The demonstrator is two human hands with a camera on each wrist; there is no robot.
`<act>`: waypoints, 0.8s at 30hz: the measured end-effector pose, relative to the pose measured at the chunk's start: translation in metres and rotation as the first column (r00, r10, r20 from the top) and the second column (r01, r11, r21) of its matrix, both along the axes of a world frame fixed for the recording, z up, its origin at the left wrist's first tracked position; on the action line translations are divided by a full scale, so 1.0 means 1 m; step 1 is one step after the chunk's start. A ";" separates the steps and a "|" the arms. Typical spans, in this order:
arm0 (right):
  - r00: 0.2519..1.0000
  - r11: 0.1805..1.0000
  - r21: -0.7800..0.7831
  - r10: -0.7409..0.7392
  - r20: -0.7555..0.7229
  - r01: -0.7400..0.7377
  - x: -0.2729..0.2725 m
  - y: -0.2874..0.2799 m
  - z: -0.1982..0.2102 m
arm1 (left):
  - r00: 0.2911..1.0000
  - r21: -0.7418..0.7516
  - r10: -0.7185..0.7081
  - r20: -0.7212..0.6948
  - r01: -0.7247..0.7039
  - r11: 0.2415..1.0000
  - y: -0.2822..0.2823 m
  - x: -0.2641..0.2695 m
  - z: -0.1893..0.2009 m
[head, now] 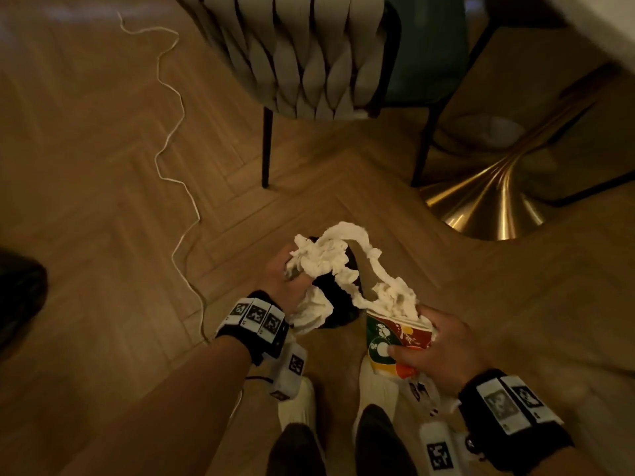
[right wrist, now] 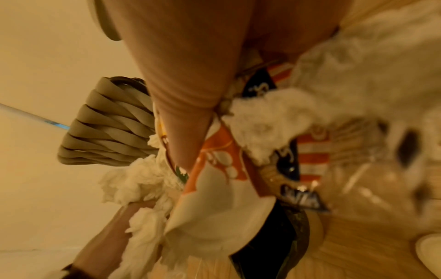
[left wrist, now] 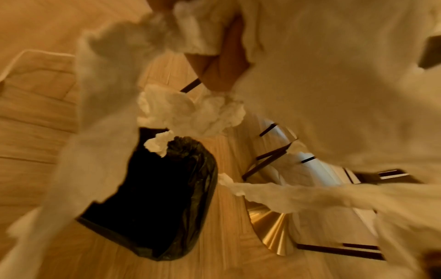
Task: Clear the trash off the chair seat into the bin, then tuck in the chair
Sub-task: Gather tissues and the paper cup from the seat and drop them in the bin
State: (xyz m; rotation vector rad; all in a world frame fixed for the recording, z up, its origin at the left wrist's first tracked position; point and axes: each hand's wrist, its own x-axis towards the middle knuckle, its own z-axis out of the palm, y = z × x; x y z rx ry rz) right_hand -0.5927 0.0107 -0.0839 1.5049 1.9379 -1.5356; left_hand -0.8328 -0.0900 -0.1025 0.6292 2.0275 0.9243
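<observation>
**Both hands full of trash above the bin**

Clutching a wad of white tissue (head: 318, 261), the left hand (head: 287, 283) has its fingers curled round the paper, and a long twisted strand of the same tissue runs rightward to the right hand (head: 436, 352). That hand grips a crushed printed paper cup (head: 395, 345) with thumb on its near side, tissue stuffed in the mouth; the right wrist view shows a snack wrapper (right wrist: 307, 151) bunched in the same grasp, likely so everything goes in one trip.

Beneath and between the hands sits the bin (left wrist: 167, 198), lined with a black bag, on the wooden floor (head: 103, 201). The hands hover over its opening, presumably so the load drops straight in once released.

Farther off stands the chair (head: 309, 56), its woven grey back towards the person, beside the table's brass pedestal (head: 488, 201) at the right. Its seat is hidden, so any remaining litter cannot be judged. A white cord (head: 171, 132) trails across the floor at the left.
</observation>
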 end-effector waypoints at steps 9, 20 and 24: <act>0.998 0.999 0.032 -0.030 0.064 0.028 0.015 -0.004 -0.071 | 0.935 -0.504 -0.352 0.036 0.321 0.802 0.006 -0.021 -0.169; 0.998 0.998 -0.003 0.061 0.028 -0.061 -0.067 -0.009 -0.037 | 0.980 -0.433 -0.154 0.124 0.193 0.881 -0.058 -0.013 -0.107; 0.986 0.993 -0.090 0.093 0.139 -0.081 -0.112 -0.016 -0.090 | 0.984 -0.420 -0.135 0.113 0.170 0.891 -0.091 -0.016 -0.100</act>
